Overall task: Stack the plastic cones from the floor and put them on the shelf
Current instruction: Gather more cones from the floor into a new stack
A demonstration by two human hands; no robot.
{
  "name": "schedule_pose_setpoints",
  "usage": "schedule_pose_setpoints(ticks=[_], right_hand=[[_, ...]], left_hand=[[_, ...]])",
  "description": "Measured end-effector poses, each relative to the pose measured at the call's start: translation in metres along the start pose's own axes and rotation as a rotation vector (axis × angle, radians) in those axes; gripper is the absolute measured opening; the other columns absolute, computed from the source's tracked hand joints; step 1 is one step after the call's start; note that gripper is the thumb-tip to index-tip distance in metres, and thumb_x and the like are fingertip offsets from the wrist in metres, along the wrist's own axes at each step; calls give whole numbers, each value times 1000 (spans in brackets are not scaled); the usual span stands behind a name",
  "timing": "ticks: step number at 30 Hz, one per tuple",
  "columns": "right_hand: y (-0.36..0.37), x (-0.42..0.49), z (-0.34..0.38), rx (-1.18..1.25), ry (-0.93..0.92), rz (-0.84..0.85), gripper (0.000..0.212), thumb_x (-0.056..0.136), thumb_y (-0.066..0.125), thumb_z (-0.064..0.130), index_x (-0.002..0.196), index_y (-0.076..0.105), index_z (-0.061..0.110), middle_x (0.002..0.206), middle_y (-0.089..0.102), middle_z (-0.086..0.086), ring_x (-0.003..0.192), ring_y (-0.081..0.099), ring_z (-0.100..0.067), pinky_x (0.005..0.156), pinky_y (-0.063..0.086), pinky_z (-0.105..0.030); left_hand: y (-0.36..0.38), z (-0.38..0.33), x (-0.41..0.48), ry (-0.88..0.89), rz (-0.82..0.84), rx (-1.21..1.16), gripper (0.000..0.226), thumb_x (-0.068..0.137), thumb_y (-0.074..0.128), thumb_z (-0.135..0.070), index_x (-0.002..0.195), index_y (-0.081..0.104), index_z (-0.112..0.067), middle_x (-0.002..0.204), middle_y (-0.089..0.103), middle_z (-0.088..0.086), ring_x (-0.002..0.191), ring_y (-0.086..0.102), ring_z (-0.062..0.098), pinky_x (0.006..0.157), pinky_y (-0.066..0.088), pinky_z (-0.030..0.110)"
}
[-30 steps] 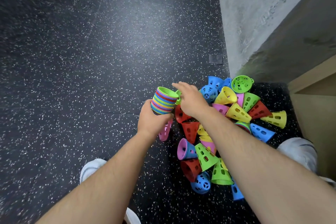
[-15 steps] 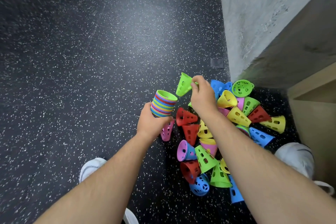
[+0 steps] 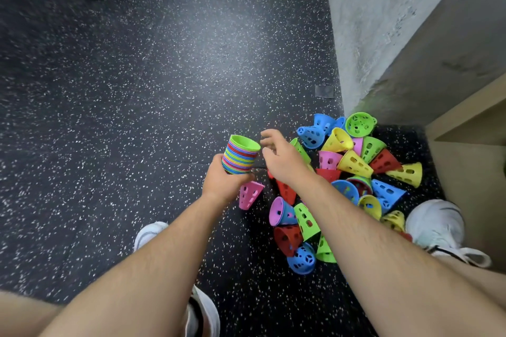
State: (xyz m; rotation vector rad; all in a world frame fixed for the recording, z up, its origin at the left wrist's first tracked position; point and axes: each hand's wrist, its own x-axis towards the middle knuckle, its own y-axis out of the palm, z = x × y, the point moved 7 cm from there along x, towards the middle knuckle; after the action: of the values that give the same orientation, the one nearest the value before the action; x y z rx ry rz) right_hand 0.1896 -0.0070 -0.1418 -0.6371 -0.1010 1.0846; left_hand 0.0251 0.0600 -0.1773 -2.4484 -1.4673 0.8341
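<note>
Gripping one stack (image 3: 241,154) of nested cones, green on top, the left hand (image 3: 226,182) holds it above the floor (image 3: 137,117). The right hand (image 3: 283,157), fingers loose and empty, is just beside its rim. Over twenty loose cones (image 3: 354,163) lie piled near the wall (image 3: 369,22).

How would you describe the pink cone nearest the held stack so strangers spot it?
Find the heap of coloured cones on the speckled floor by the grey wall. Just below the left hand holding the stack lies a pink cone. It alone lies clear of the heap, on its left.
</note>
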Motion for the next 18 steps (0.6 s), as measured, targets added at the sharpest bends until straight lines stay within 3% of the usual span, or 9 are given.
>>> schedule_pose_setpoints(ticks=[5,9,13,16,18], right_hand=[[44,-15,-19,-290,72,146,46,84,58,25,129,50,17,121,64,-2,112,60,-22,97,49,-37],[66,-24,-33,-516,26,199,34,91,55,25,125,60,18,119,65,-8,113,58,-31,91,50,-39],[66,-27,-44,-545,43,226,33,98,48,21,128,59,27,122,61,-6,112,58,-29,89,51,-42],[62,-28,-46,-526,81,194,41,96,58,27,134,47,18,118,62,-9,108,60,-31,87,51,-41],[62,-30,-51,-558,129,181,29,96,59,28,118,51,11,110,63,-11,102,61,-33,76,48,-36]], left_hand=[[-21,21,-8,-35,-30,16,52,60,91,-24,100,57,-20,84,72,0,66,64,13,66,55,36],[-30,36,-15,-53,-22,46,52,60,91,-22,97,55,-25,84,71,-2,70,65,13,72,56,36],[-31,46,-20,-70,-13,59,52,64,93,-19,92,50,-29,86,69,-2,74,65,14,74,53,33],[-30,48,-22,-75,-8,76,53,63,92,-20,92,49,-30,87,70,-3,78,67,14,75,53,32],[-30,47,-24,-79,-1,89,52,63,92,-22,93,49,-30,88,70,-3,79,68,14,75,54,32]])
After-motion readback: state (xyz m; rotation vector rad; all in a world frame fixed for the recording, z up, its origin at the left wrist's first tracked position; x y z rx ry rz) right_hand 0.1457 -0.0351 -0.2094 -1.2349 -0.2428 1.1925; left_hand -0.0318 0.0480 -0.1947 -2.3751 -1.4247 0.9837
